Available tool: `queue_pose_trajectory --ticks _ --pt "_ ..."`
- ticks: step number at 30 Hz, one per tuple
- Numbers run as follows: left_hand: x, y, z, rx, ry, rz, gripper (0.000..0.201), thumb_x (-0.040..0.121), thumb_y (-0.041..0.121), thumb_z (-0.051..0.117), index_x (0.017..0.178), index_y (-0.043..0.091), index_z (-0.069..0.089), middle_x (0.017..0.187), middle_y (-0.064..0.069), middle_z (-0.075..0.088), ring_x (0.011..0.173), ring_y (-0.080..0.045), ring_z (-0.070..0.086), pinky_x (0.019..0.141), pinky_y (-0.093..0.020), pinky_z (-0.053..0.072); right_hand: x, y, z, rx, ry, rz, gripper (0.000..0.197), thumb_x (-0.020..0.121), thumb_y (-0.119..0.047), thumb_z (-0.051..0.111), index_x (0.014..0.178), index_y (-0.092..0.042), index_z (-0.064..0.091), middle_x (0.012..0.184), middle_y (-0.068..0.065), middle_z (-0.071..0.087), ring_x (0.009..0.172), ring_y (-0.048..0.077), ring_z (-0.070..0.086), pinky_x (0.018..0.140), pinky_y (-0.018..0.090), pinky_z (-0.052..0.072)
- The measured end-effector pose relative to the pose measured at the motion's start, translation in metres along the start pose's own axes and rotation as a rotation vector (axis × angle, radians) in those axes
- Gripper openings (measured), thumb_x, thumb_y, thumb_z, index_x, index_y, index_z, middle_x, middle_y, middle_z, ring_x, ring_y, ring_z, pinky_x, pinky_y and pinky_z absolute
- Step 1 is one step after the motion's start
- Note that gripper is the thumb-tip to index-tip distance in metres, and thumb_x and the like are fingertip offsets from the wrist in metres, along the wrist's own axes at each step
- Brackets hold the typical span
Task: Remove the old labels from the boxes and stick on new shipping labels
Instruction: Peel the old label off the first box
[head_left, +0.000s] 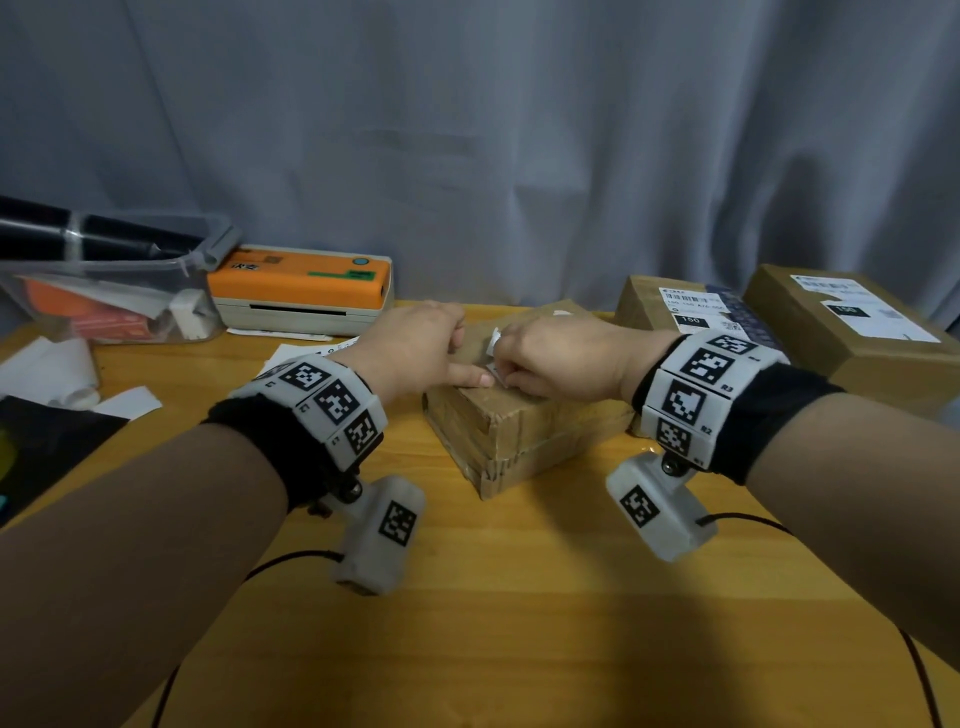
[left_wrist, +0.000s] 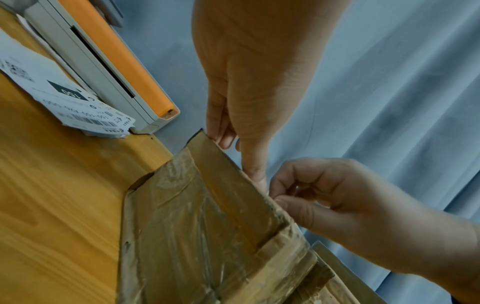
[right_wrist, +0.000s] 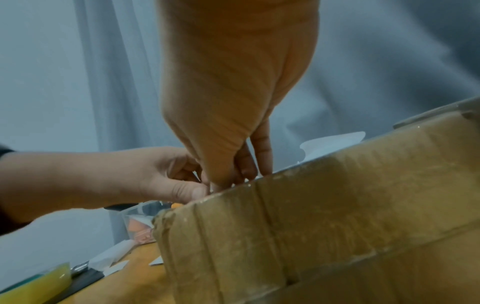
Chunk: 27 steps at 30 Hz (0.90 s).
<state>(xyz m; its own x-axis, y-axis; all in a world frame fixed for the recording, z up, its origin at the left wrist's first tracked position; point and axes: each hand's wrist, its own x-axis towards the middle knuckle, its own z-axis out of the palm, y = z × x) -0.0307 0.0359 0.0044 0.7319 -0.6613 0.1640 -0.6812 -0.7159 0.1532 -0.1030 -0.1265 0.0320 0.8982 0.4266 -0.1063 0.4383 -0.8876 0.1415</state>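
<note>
At the centre of the head view a taped cardboard box (head_left: 519, 421) sits on the wooden bench (head_left: 519, 623). The right hand (head_left: 550, 358) pinches a curled scrap of white label (head_left: 494, 340) on the box top. The left hand (head_left: 415, 348) presses its forefinger flat on the top beside it, the other fingers curled. Two labelled boxes (head_left: 841, 332) stand at the right, an orange label printer (head_left: 301, 291) at the upper left.

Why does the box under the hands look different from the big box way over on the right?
The middle box has only scraps of white label left on top, which the right hand pinches while the left hand presses beside it. The far right box keeps a big printed label, torn in one spot. The middle box looks scuffed and taped; the far right box looks smoother. Both are brown cardboard on the wooden table.
</note>
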Motion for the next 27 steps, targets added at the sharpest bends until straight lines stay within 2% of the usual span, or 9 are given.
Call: queue_pose_trajectory --ticks 5,9,12,15,17,19,22,25,27 --pt "-0.001 0.0 -0.001 -0.01 -0.005 -0.011 0.047 0.07 0.061 0.068 0.084 0.021 0.046 0.086 0.004 0.054 0.08 -0.015 0.05 0.064 -0.027 0.034 -0.004 0.001 0.016 0.213 0.08 0.071 0.013 0.092 -0.018 0.049 0.092 -0.007 0.057 0.093 0.008 0.061 0.085 0.022 0.054 0.08 0.032 0.043" --pt "-0.001 0.001 -0.001 -0.023 -0.01 -0.024 0.048 0.07 0.061 0.068 0.085 0.02 0.047 0.086 0.005 0.053 0.081 -0.015 0.05 0.065 -0.028 0.036 -0.004 0.005 0.026 0.44 0.219 0.132 0.01 0.091 -0.011 0.053 0.09 -0.006 0.06 0.073 -0.009 0.053 0.068 0.01 0.047 0.061 0.016 0.033" --pt "0.0 0.0 -0.001 -0.008 -0.015 -0.021 0.049 0.069 0.063 0.067 0.086 0.021 0.048 0.087 0.005 0.054 0.081 -0.015 0.052 0.065 -0.028 0.037 -0.004 0.011 0.026 0.546 0.248 0.181 0.008 0.091 -0.012 0.056 0.094 -0.009 0.064 0.074 -0.014 0.055 0.067 0.003 0.051 0.062 0.006 0.038" --pt "0.001 0.0 -0.001 0.002 -0.019 -0.019 0.05 0.069 0.064 0.067 0.087 0.021 0.048 0.087 0.005 0.054 0.081 -0.015 0.052 0.064 -0.028 0.037 -0.006 0.015 0.023 0.641 0.235 0.207 0.021 0.087 -0.013 0.061 0.108 -0.012 0.065 0.088 -0.003 0.064 0.076 0.009 0.06 0.074 0.016 0.048" --pt "0.001 0.0 0.0 -0.001 -0.018 -0.012 0.05 0.069 0.063 0.067 0.087 0.021 0.048 0.088 0.005 0.054 0.082 -0.016 0.052 0.064 -0.028 0.036 -0.007 0.012 0.02 0.609 0.218 0.206 0.027 0.084 -0.021 0.066 0.111 -0.015 0.065 0.089 -0.002 0.065 0.078 0.012 0.06 0.073 0.021 0.049" --pt "0.001 -0.001 0.0 -0.004 -0.015 -0.006 0.049 0.069 0.062 0.067 0.087 0.021 0.047 0.088 0.004 0.054 0.083 -0.016 0.052 0.065 -0.028 0.036 -0.007 0.007 0.019 0.497 0.227 0.179 0.024 0.083 -0.029 0.07 0.104 -0.017 0.068 0.088 -0.003 0.065 0.075 0.009 0.056 0.064 0.013 0.042" --pt "0.0 0.0 0.0 -0.005 -0.014 -0.009 0.048 0.069 0.061 0.067 0.086 0.021 0.047 0.088 0.004 0.054 0.083 -0.016 0.052 0.064 -0.027 0.035 -0.007 0.003 0.019 0.445 0.297 0.185 0.011 0.084 -0.025 0.069 0.087 -0.014 0.07 0.085 -0.002 0.067 0.071 0.006 0.054 0.059 0.013 0.037" --pt "0.0 0.0 0.0 -0.002 -0.016 -0.022 0.049 0.069 0.063 0.067 0.086 0.021 0.046 0.088 0.004 0.053 0.082 -0.016 0.052 0.064 -0.028 0.037 -0.008 0.001 0.027 0.57 0.357 0.258 0.012 0.084 -0.02 0.069 0.079 -0.01 0.07 0.071 -0.011 0.06 0.063 0.0 0.053 0.057 0.006 0.039" --pt "0.001 0.0 0.0 -0.006 -0.02 -0.027 0.049 0.069 0.063 0.067 0.086 0.021 0.047 0.088 0.003 0.054 0.083 -0.017 0.053 0.065 -0.029 0.04 -0.008 -0.003 0.036 0.711 0.41 0.328 0.014 0.083 -0.017 0.071 0.073 -0.008 0.068 0.068 -0.013 0.059 0.067 0.003 0.056 0.063 0.009 0.043"
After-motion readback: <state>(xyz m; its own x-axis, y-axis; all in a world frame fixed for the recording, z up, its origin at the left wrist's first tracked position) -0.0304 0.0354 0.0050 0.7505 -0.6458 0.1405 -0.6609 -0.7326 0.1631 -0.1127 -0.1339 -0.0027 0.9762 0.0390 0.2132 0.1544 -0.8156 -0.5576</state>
